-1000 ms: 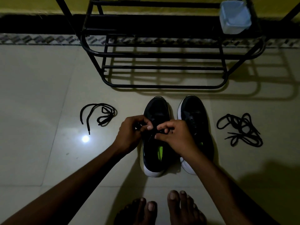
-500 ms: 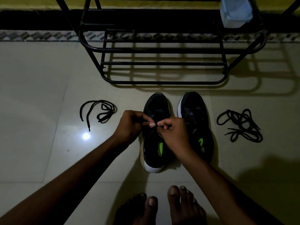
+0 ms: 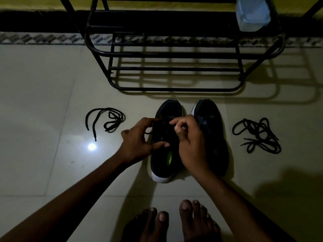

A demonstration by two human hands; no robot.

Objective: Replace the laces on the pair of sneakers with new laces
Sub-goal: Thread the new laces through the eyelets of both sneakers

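Note:
Two black sneakers with white soles stand side by side on the floor, toes pointing away from me. Over the left sneaker point(image 3: 166, 165), my left hand point(image 3: 138, 140) grips its left side, fingers curled at the lacing and thumb lying across the tongue. My right hand point(image 3: 190, 142) pinches a black lace end above the same shoe's eyelets. The right sneaker point(image 3: 211, 123) stands untouched with a lace in it. One loose black lace point(image 3: 106, 119) lies to the left of the shoes. A tangle of black laces point(image 3: 258, 135) lies to the right.
A black metal shoe rack point(image 3: 174, 67) stands just beyond the sneakers, against the wall. A pale blue container point(image 3: 253, 13) sits on its upper right. My bare feet point(image 3: 174, 222) are at the bottom edge. The floor is pale glossy tile with a light glare point(image 3: 91, 146).
Both hands shifted slightly away from me along the left sneaker. My left thumb now stretches across the tongue, and my right hand has lifted its pinch on the lace higher.

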